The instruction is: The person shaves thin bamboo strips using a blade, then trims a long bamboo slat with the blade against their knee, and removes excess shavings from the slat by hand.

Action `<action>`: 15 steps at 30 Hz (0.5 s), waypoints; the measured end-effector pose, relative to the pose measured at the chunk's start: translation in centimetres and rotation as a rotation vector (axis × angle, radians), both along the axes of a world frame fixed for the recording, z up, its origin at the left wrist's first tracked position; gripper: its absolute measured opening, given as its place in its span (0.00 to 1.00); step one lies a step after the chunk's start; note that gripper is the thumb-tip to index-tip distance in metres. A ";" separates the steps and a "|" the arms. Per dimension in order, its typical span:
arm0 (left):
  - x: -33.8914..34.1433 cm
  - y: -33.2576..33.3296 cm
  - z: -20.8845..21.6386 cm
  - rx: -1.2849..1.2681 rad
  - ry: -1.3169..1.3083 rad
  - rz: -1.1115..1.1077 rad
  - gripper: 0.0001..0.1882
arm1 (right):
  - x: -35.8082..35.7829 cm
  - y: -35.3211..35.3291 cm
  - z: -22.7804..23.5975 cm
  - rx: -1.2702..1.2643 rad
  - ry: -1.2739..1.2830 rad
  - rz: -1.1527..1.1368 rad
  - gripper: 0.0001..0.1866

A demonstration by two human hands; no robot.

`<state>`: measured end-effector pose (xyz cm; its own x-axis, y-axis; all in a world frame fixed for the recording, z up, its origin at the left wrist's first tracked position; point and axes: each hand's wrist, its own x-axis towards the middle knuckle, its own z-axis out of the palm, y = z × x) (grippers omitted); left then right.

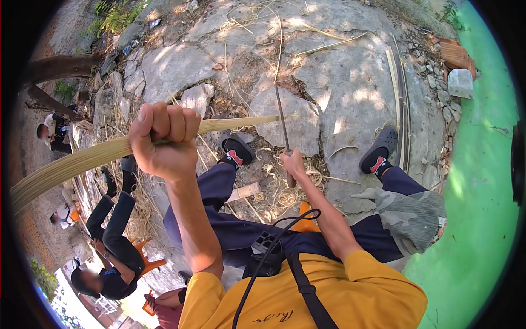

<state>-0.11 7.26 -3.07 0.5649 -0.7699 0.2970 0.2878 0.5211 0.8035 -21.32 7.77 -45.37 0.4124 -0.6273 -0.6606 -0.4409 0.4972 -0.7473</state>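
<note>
My left hand (166,141) is a raised fist, closed round a bundle of bamboo strips (76,164). The pale yellow-green bundle curves in from the lower left, passes through the fist and narrows to the right. Lower down, my right hand (293,165) is closed on the handle of a knife (282,118) with a long, thin dark blade pointing away from me. The blade crosses the narrow end of the bundle; whether it touches or cuts the strips I cannot tell. Between my feet, curly shavings (285,200) lie on the ground beside a bamboo piece (244,192).
Cracked stone paving carries loose strips (332,44) ahead and long dark and pale slats (402,109) beside my right shoe. A camouflage cloth (411,216) covers my right thigh. A white block (461,83) stands by the green surface (482,164). A seated person (112,257) is close on the left.
</note>
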 end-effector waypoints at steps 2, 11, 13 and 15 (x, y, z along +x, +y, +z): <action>0.3 0.3 -0.2 0.021 -0.003 0.028 0.26 | 0.6 1.1 0.7 -0.049 -0.102 0.027 0.09; -0.2 0.6 -0.3 0.049 -0.047 0.063 0.24 | -2.2 -1.0 -0.5 0.063 0.141 0.032 0.12; -0.3 -0.3 0.3 0.095 -0.067 0.158 0.23 | -3.4 -2.0 -0.2 0.200 -0.073 0.019 0.14; -0.1 -0.5 0.3 0.070 -0.080 0.163 0.23 | -5.0 -2.7 0.9 0.252 -0.123 0.064 0.10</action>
<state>-0.21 6.72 -2.74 0.6602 -0.6907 0.2950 0.1379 0.4975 0.8564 -26.30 5.06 -44.52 0.5322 -0.4201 -0.7350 -0.3909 0.6481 -0.6536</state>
